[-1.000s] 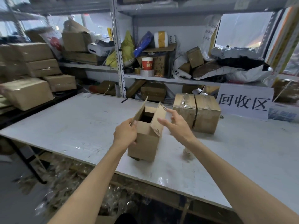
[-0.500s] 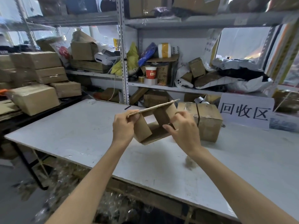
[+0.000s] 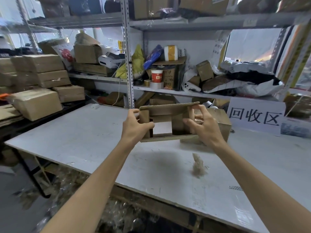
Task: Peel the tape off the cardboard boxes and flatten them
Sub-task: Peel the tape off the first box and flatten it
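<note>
White table [image 3: 84, 142] lies beneath your hands; your left hand [image 3: 134, 126] and right hand [image 3: 205, 130] each grip one end of the opened cardboard box [image 3: 168, 109] between them.

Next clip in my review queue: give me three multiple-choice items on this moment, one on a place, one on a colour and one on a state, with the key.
1. Where does the crumpled tape wad lie?
A. on the white table
B. on the floor
C. in a bin

2. What colour is the paper cup on the shelf?
A. blue
B. red and white
C. green

3. How is the held cardboard box?
A. taped shut
B. lying flattened
C. open at both ends, gripped by the left hand and the right hand

Key:
1. A, the wad rests on the tabletop beside the right forearm.
2. B, the cup has a red body with a white band at the top.
3. C, the table shows through the box.
</note>
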`<state>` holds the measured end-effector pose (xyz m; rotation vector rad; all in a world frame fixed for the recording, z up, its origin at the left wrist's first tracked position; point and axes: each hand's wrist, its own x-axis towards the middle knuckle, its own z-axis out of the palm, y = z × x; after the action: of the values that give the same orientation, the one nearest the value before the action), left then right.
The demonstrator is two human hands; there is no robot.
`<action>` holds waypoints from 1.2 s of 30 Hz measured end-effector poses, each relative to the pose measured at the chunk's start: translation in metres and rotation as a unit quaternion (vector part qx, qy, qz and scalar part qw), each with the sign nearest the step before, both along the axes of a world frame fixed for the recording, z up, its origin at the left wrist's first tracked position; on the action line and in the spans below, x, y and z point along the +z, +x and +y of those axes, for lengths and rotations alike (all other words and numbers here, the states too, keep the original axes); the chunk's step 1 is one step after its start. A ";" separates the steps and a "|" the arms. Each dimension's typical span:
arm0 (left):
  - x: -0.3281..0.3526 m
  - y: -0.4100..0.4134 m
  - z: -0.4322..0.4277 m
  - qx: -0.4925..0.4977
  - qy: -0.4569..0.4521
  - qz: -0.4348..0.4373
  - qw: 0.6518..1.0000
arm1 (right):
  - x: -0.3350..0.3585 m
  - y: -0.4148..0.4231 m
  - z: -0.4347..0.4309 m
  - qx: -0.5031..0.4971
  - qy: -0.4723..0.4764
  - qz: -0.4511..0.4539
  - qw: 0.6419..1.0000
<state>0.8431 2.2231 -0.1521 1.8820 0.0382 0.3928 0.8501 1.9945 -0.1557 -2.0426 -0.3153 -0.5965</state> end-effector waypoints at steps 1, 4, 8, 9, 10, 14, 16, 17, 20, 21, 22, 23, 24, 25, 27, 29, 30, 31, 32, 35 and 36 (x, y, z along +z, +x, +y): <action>0.002 0.000 0.001 -0.013 -0.003 -0.007 1.000 | 0.000 0.001 -0.003 0.011 0.011 0.005 1.000; 0.006 -0.002 0.003 -0.061 -0.020 -0.009 0.998 | 0.001 0.003 -0.012 0.037 0.037 0.018 0.998; 0.007 -0.003 0.002 -0.112 -0.052 -0.001 0.992 | -0.001 0.002 -0.021 0.065 0.075 0.029 0.995; 0.008 -0.004 0.001 -0.118 -0.063 -0.002 0.991 | -0.003 0.002 -0.022 0.070 0.089 0.036 0.993; 0.008 -0.004 0.000 -0.125 -0.083 -0.002 0.989 | -0.005 0.003 -0.024 0.072 0.108 0.050 0.990; 0.009 -0.005 0.001 -0.142 -0.218 0.026 0.965 | -0.007 0.004 -0.027 0.103 0.190 0.122 0.969; 0.007 0.001 0.002 -0.109 -0.250 0.029 0.962 | -0.007 0.005 -0.027 0.153 0.262 0.162 0.939; 0.006 0.005 0.003 -0.089 -0.251 0.031 0.963 | -0.008 0.005 -0.026 0.154 0.280 0.176 0.931; 0.003 0.014 0.004 -0.075 -0.222 0.034 0.972 | -0.013 0.004 -0.024 0.102 0.241 0.163 0.951; 0.001 0.016 0.004 -0.085 -0.213 0.031 0.973 | -0.017 0.006 -0.026 0.096 0.228 0.153 0.957; 0.000 0.016 0.005 -0.096 -0.210 0.024 0.973 | -0.020 0.007 -0.028 0.107 0.227 0.146 0.957; 0.000 0.016 0.005 -0.103 -0.218 0.015 0.970 | -0.022 0.007 -0.030 0.121 0.226 0.131 0.958; -0.001 0.015 0.006 -0.103 -0.234 0.006 0.967 | -0.023 0.007 -0.031 0.128 0.224 0.110 0.960; -0.002 0.015 0.007 -0.099 -0.253 -0.003 0.962 | -0.023 0.007 -0.030 0.128 0.220 0.092 0.963; -0.002 0.014 0.008 -0.089 -0.272 -0.014 0.958 | -0.018 0.005 -0.025 0.128 0.205 0.073 0.968; -0.002 0.013 0.010 -0.077 -0.304 -0.016 0.949 | -0.014 0.005 -0.019 0.130 0.214 0.076 0.965; -0.001 0.012 0.010 -0.070 -0.324 -0.008 0.943 | -0.011 0.004 -0.016 0.125 0.239 0.093 0.959; -0.001 0.011 0.011 -0.062 -0.335 0.003 0.940 | -0.009 0.004 -0.014 0.120 0.265 0.112 0.950; -0.001 0.011 0.012 -0.057 -0.334 0.017 0.941 | -0.007 0.004 -0.013 0.112 0.277 0.125 0.946; -0.006 0.010 0.014 -0.072 -0.242 0.039 0.967 | -0.003 0.005 -0.012 0.070 0.249 0.139 0.956; -0.007 0.010 0.015 -0.075 -0.201 0.038 0.976 | -0.002 0.005 -0.012 0.055 0.238 0.143 0.959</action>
<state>0.8530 2.2377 -0.1593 1.4878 0.0243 0.1901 0.8549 1.9825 -0.1577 -1.6029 -0.0967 -0.2663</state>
